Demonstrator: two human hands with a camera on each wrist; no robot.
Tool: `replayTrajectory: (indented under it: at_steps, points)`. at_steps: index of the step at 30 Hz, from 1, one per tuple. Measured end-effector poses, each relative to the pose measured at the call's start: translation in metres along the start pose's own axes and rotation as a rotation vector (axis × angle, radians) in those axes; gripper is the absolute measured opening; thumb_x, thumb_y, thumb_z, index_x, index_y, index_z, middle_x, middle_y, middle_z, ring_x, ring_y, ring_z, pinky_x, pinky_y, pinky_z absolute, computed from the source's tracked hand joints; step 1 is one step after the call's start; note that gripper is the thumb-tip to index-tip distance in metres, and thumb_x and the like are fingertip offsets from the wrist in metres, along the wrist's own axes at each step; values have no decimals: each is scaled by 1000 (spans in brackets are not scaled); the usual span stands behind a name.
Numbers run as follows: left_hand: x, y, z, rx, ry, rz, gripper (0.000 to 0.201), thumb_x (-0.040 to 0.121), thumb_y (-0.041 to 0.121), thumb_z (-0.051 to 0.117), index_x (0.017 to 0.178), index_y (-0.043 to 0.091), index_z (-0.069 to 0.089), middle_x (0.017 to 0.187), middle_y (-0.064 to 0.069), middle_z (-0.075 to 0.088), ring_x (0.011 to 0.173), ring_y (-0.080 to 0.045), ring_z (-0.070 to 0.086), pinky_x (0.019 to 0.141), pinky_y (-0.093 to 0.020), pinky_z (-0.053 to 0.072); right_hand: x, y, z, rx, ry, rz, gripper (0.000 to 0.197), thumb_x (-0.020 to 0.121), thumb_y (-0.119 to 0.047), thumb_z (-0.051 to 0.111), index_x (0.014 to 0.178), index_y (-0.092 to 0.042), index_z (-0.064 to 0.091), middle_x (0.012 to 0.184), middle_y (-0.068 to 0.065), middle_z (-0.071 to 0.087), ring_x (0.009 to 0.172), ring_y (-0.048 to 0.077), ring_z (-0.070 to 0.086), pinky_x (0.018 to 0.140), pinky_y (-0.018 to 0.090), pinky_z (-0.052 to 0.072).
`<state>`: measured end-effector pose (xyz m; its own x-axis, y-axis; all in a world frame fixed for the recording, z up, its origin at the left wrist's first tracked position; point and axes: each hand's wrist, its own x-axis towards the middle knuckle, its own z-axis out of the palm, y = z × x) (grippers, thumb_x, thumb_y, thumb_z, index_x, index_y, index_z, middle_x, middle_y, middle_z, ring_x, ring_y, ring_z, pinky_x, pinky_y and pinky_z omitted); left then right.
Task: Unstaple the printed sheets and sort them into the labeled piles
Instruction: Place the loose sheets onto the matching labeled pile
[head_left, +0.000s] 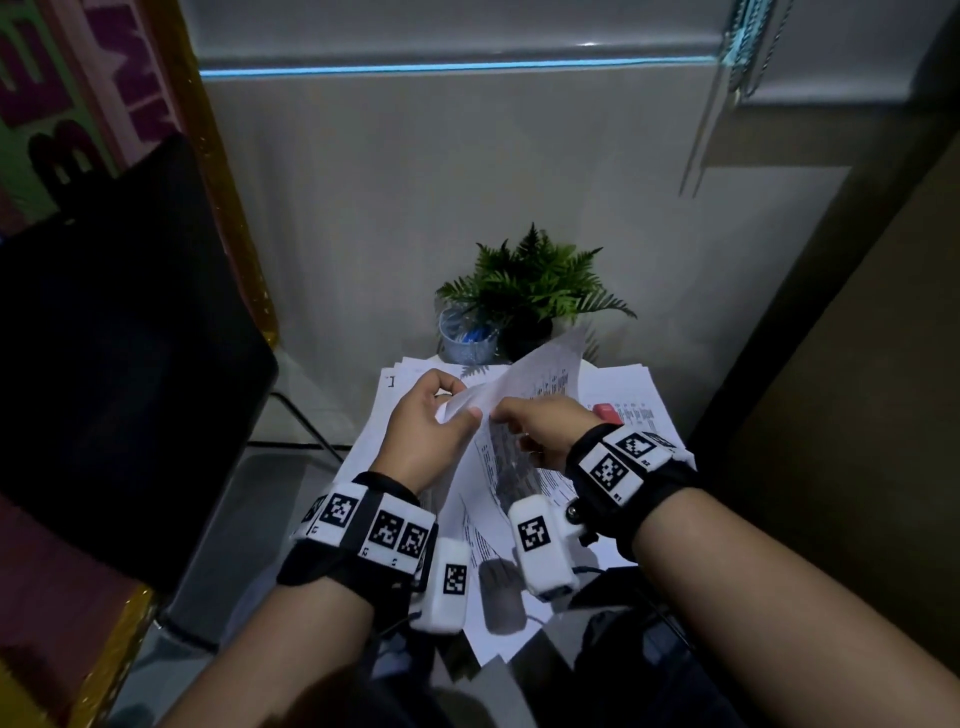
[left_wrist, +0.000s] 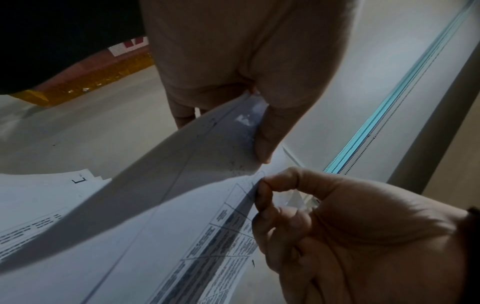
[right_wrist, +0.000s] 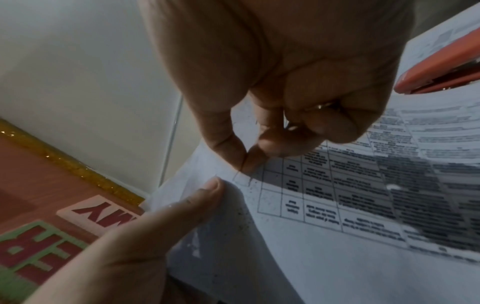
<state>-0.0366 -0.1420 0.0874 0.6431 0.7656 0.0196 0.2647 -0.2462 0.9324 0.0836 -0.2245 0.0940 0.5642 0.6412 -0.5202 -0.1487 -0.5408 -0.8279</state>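
Both forearms reach in from the near edge, each wrist strapped with black bands carrying white marker blocks. Above the glass bench (head_left: 270, 499), the left hand (head_left: 423, 436) pinches one corner of the white printed sheets (head_left: 540, 384) between thumb and curled fingers, while the right hand (head_left: 540, 431) pinches the adjoining corner with thumb and forefinger tips, its other fingers curled. These sheets, printed with a table of text, lift up and away towards the far side. Beneath them, more white printed pages (head_left: 618, 384) lie spread on the bench, an orange-red stapler (head_left: 607, 413) resting on those to the right. Farther off stand a green fern plant (head_left: 535, 280) and a clear cup (head_left: 465, 338)
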Motion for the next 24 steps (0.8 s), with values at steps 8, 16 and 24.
replayTrajectory:
  at_steps: [8,16,24]
  points:
    - [2,-3,2,71,92,-23,17,84,13,64,100,16,57,97,2,62,89,-16,57,77,-26,43,5,3,3,-61,52,-166,20,89,-21,50,74,-8,53,65,8,49,58,23,44,62,31,36]
    - [13,-10,-8,111,142,-45,13,84,8,62,96,13,59,88,0,60,82,-17,55,69,-24,37,16,14,-61,-146,325,-244,15,88,-19,54,79,-8,59,74,10,60,58,17,49,55,24,39]
    - [38,-25,-7,310,92,-95,14,83,7,62,96,12,59,91,-7,60,85,-23,54,74,-29,37,40,54,-190,-449,676,-54,22,90,-14,48,88,0,64,103,22,66,97,38,61,84,37,47]
